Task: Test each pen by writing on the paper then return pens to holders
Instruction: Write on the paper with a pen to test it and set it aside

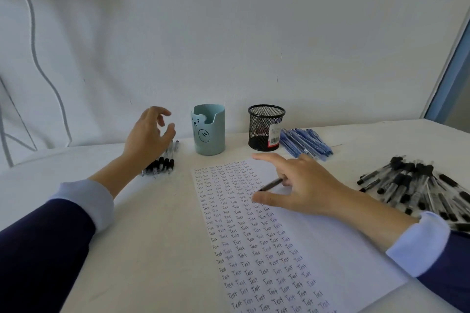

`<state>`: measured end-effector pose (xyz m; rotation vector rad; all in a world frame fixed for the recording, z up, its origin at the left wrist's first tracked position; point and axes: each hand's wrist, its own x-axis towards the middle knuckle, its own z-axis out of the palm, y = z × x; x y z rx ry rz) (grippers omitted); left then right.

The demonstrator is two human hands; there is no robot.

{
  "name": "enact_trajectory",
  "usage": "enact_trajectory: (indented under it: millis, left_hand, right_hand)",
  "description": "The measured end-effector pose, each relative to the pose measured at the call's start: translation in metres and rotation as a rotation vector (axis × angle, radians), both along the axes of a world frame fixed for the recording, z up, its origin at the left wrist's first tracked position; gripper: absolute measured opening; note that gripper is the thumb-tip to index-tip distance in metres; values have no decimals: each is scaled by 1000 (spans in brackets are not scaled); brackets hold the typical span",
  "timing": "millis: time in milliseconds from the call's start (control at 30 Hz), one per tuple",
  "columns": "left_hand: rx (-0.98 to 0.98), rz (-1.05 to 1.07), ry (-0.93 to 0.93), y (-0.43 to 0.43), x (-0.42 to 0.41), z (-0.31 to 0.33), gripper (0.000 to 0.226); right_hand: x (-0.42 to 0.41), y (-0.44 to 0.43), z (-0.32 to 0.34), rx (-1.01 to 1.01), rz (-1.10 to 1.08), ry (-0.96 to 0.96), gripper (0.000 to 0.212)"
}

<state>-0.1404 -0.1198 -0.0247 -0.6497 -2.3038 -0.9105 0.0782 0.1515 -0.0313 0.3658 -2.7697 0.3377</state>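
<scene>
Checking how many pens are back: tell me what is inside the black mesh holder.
No pens show above the rim or through the mesh of the black mesh holder. Its barcode label hides part of the inside, low on the right.

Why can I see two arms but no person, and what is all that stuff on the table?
The camera sits on the person's head and looks down, so only their arms show. The left hand hovers, holding nothing, above a small bunch of black pens. The right hand is spread over the paper, which is filled with the word "Test". A black pen pokes out under it; whether the fingers grip it is unclear. Behind stand a blue bear cup and a black mesh cup. Blue pens and a black pen pile lie to the right.
</scene>
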Motion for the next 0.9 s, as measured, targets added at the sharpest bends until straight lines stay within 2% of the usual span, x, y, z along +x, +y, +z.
enact_trajectory:
  millis: [67, 167, 267, 367, 433, 467, 533, 600, 633, 700, 833, 900]
  left_hand:
    - [28, -131, 108, 15, 17, 8, 21]
    - [-137, -366, 245, 39, 43, 9, 19]
    - [-379, -550, 114, 61, 60, -7, 30]
    - [-493, -679, -81, 75, 71, -26, 46]
    - [-520, -698, -148, 76, 72, -33, 48]
    - [-533, -690, -182, 76, 71, -35, 48]
    - [-558, -674, -221, 74, 69, -37, 49]
    - [-576, -664, -228, 74, 69, -38, 50]
    - [-575, -661, -232, 74, 70, -37, 49]
    - [-571, -658, -245, 74, 71, -36, 49]
    - [-586, -649, -251, 73, 70, -37, 61]
    - [-575, -645, -260, 73, 70, -38, 63]
  right_hand:
    - [0, 1, 1, -24, -35, 33, 76]
    - [-2, 7, 0, -37, 19, 92, 57]
    - [-4, 10, 4, -173, 105, 130, 54]
    - [-2, 12, 10, -454, 108, 48, 51]
    - [-2, 12, 12, -611, 92, 79, 29]
    - [-1, 12, 13, -682, 68, 101, 25]
    - [-1, 12, 18, -904, 35, 69, 35]
    - [1, 11, 24, -1133, 6, -104, 45]
    - [3, 11, 26, -1178, -22, -209, 51]
    - [5, 10, 25, -1166, -88, -342, 53]
    - [5, 7, 18, -1199, -82, -420, 28]
    - [4, 4, 15, -1116, -59, -431, 22]
